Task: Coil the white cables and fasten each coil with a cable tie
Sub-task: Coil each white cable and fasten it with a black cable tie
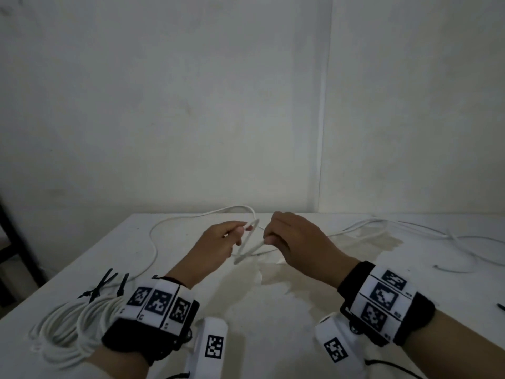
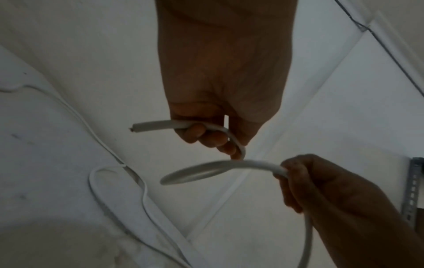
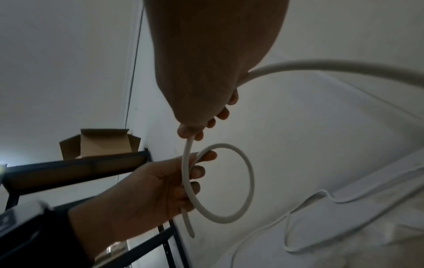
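Head view: two hands (image 1: 218,242) (image 1: 295,239) hold one cable loop (image 1: 247,246).

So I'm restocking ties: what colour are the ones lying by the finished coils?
Black. The cable ties show best in the head view, beside the white coils.

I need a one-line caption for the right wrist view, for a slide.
Left hand grips the first loop of white cable near its cut end while the right hand feeds more cable.

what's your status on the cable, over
Left hand grips cable end, first loop formed. Right hand grips the white cable feeding in. Nothing blocking.
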Motion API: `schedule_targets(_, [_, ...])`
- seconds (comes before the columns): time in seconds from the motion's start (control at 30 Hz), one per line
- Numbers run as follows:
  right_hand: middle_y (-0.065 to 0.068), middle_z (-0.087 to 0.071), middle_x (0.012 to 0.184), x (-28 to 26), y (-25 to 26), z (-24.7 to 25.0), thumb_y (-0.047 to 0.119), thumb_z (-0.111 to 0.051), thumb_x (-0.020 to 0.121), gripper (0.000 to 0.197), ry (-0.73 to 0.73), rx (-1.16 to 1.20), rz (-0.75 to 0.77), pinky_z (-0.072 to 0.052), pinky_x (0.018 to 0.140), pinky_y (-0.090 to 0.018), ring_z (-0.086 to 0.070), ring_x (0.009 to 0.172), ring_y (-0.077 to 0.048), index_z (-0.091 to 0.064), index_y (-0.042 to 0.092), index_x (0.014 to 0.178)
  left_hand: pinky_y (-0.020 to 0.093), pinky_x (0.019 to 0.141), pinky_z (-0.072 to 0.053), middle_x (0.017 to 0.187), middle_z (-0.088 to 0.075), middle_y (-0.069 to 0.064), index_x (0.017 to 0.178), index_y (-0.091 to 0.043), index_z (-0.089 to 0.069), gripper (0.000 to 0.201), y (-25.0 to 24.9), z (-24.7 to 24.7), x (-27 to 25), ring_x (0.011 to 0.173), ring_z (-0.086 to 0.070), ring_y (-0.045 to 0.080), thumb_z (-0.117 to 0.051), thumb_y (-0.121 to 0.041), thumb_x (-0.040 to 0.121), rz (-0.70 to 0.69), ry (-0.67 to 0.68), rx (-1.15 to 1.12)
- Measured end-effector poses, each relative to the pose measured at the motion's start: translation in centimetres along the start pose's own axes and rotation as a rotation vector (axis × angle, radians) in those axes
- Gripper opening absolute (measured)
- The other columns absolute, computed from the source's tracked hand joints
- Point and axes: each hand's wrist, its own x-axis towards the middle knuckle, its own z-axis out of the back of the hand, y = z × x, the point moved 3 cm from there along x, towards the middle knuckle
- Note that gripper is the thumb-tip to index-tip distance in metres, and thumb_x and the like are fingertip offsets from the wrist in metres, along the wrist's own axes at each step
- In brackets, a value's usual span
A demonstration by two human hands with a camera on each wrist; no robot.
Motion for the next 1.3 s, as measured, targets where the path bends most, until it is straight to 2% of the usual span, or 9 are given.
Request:
schedule_targets(0.1, [-0.004, -0.054, 0.077, 0.3, -0.1, 0.1, 0.033, -0.038, 0.091, 0.034, -0.024, 0.037, -0.126, -0.029, 0.054, -0.023, -0.039, 0.070, -0.012, -0.060, 0.009, 0.080, 0.007, 0.049, -0.033, 0.068, -0.054, -0.006, 0.097, -0.014, -0.068, 0.028, -0.9, -0.9, -0.4, 0.047, -0.046, -0.005, -0.040, -0.009, 0.096, 0.020, 0.062, -0.068])
schedule_targets(0.2, [0.004, -0.049, 0.084, 0.4, -0.5, 0.5, 0.028, -0.039, 0.097, 0.027, 0.063, 0.043, -0.319, -0.027, 0.062, -0.025, -0.041, 0.076, -0.011, -0.059, 0.011, 0.090, 0.005, 0.048, -0.032, 0.068, -0.055, -0.003, 0.093, -0.008, -0.068, 0.032, -1.7, -1.2, -0.6, 0.046, -0.045, -0.008, -0.036, -0.006, 0.094, 0.017, 0.108, -0.087])
schedule_targets(0.43, [0.008, -0.055, 0.087, 0.4, -1.8, 2.0, 0.018, -0.042, 0.096, 0.020, 0.034, 0.122, -0.494, -0.029, 0.060, -0.021, -0.045, 0.077, -0.009, -0.061, 0.012, 0.091, 0.006, 0.057, -0.035, 0.048, -0.050, -0.017, 0.082, -0.021, -0.067, 0.024, -2.1, -1.4, -1.2, 0.053, -0.046, -0.004, -0.048, -0.026, 0.094, -0.031, 0.155, -0.097])
schedule_targets(0.57, [0.010, -0.056, 0.074, 0.1, -1.8, 2.3, 0.023, -0.041, 0.097, 0.021, 0.083, 0.197, -0.514, -0.035, 0.064, -0.028, -0.049, 0.067, -0.012, -0.058, 0.019, 0.085, 0.004, 0.056, -0.033, 0.050, -0.050, -0.015, 0.087, -0.015, -0.067, 0.024, -2.4, -1.3, -1.4, 0.053, -0.044, -0.005, -0.046, -0.023, 0.095, -0.044, 0.164, -0.103])
schedule_targets(0.73, [0.006, -0.067, 0.083, 0.1, -0.3, 2.2, 0.034, -0.041, 0.096, 0.027, 0.213, 0.310, -0.425, -0.045, 0.076, -0.035, -0.059, 0.080, -0.019, -0.063, 0.026, 0.083, 0.003, 0.053, -0.033, 0.063, -0.047, -0.007, 0.100, -0.007, -0.067, 0.028, -2.9, -1.7, -1.9, 0.050, -0.045, -0.007, -0.042, -0.021, 0.097, -0.052, 0.204, -0.142])
schedule_targets(0.9, [0.012, -0.066, 0.070, 0.3, -0.4, 2.2, 0.032, -0.041, 0.097, 0.030, 0.280, 0.468, -0.511, -0.047, 0.078, -0.039, -0.061, 0.082, -0.025, -0.063, 0.021, 0.078, 0.005, 0.049, -0.032, 0.071, -0.048, -0.007, 0.091, -0.019, -0.065, 0.026, -2.8, -1.9, -1.7, 0.049, -0.042, -0.007, -0.041, -0.025, 0.098, -0.021, 0.197, -0.128])
schedule_targets(1.03, [0.009, -0.057, 0.059, 0.2, -0.5, 1.9, 0.029, -0.044, 0.096, 0.029, 0.283, 0.461, -0.528, -0.037, 0.056, -0.019, -0.046, 0.051, 0.000, -0.064, 0.019, 0.079, 0.005, 0.050, -0.035, 0.071, -0.049, -0.009, 0.090, -0.017, -0.062, 0.022, -3.0, -2.0, -1.6, 0.051, -0.046, -0.008, -0.042, -0.024, 0.097, -0.020, 0.151, -0.064])
schedule_targets(1.17, [0.008, -0.053, 0.055, 0.2, -0.8, 1.7, 0.029, -0.049, 0.094, 0.031, 0.184, 0.432, -0.543, -0.033, 0.049, -0.011, -0.044, 0.044, 0.001, -0.057, 0.028, 0.064, 0.005, 0.048, -0.036, 0.074, -0.056, -0.008, 0.089, -0.013, -0.062, 0.019, -2.7, -1.2, -1.3, 0.059, -0.051, 0.005, -0.056, -0.031, 0.090, -0.045, 0.010, 0.057])
schedule_targets(1.3, [0.007, -0.055, 0.051, 0.1, -1.5, 1.7, 0.028, -0.050, 0.093, 0.032, 0.095, 0.470, -0.599, -0.033, 0.045, -0.009, -0.043, 0.040, 0.001, -0.061, 0.024, 0.063, 0.006, 0.053, -0.040, 0.075, -0.058, -0.006, 0.092, -0.015, -0.063, 0.012, -2.2, -0.5, -1.6, 0.061, -0.052, 0.003, -0.060, -0.026, 0.088, -0.043, 0.032, 0.109])
